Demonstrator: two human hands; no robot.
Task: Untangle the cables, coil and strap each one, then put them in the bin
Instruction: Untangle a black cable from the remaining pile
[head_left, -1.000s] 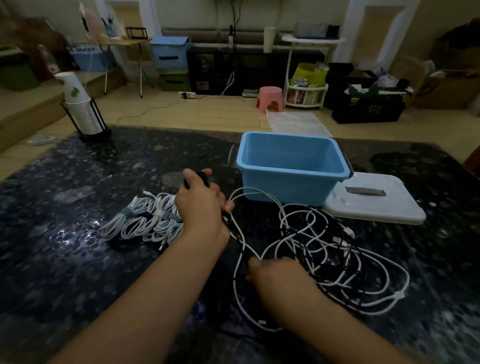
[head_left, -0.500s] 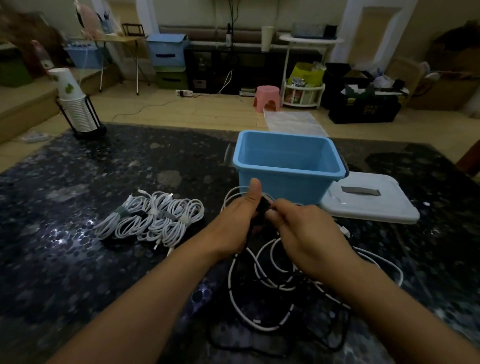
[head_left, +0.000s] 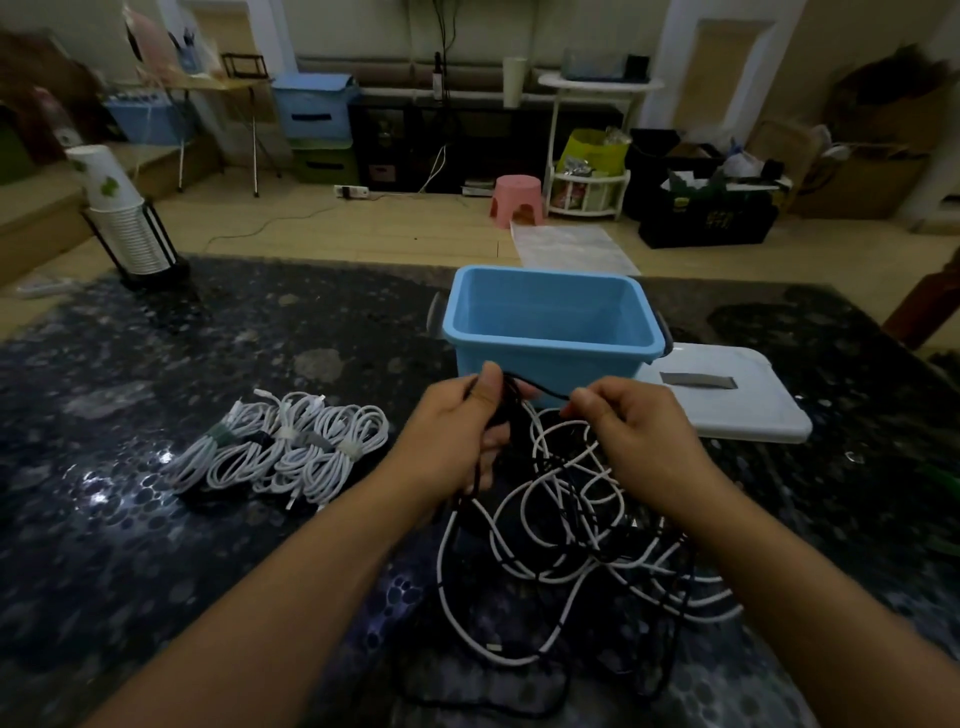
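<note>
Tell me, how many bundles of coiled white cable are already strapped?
4 coiled white cable bundles, side by side left of the hands. Dark ones may hide beneath.

black cable (head_left: 540, 392): end hidden inside left hand (head_left: 457, 436); far part covered by right hand (head_left: 631, 436) fingers
tangled cables (head_left: 571, 530): right part hidden under the right forearm; which strand goes where cannot be told
blue bin (head_left: 550, 332): near wall lower middle blocked by both hands; floor of bin not seen
white lid (head_left: 727, 400): right of the bin, left corner hidden behind bin and right hand
coiled white cables (head_left: 280, 452): left of the bin; count unclear, strap details too small
forearms: both cut off by bottom edge
table (head_left: 156, 571): cut off at left, right, bottom edges
</note>
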